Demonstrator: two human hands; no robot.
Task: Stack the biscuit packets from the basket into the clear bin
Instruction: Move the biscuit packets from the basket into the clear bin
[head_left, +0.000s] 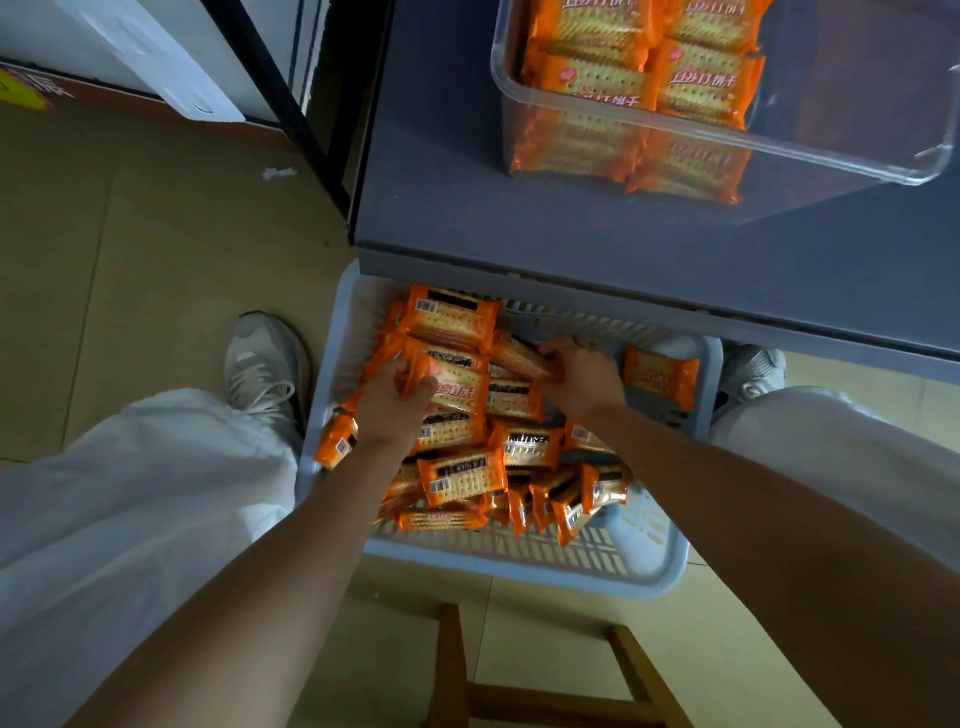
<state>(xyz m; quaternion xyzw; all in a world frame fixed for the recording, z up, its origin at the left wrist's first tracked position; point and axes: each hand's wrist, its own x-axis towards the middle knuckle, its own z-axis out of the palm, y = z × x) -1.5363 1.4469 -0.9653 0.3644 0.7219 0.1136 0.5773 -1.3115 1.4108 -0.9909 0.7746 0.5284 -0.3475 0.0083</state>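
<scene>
A pale slatted basket (597, 564) sits on the floor between my feet, partly under the grey table, holding several orange biscuit packets (462, 475). My left hand (392, 402) is down in the pile, fingers closed around one orange packet (457, 382). My right hand (584, 376) grips another packet (519, 358) beside it. One packet (661, 376) lies apart at the basket's right end. On the table above stands the clear bin (779, 148), with orange packets (592, 78) stacked in rows inside it.
The grey table (519, 218) overhangs the basket's far side. My shoes (265, 364) flank the basket on a tan floor. A wooden stool frame (452, 670) shows below the basket. A black post (280, 93) and white panel stand at upper left.
</scene>
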